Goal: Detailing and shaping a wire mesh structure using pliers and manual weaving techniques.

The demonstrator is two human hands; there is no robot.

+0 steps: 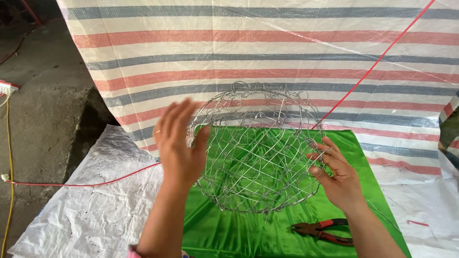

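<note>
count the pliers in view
1: the red-and-black pliers lie on the green cloth, below the right hand and the wire basket. No others show.
</note>
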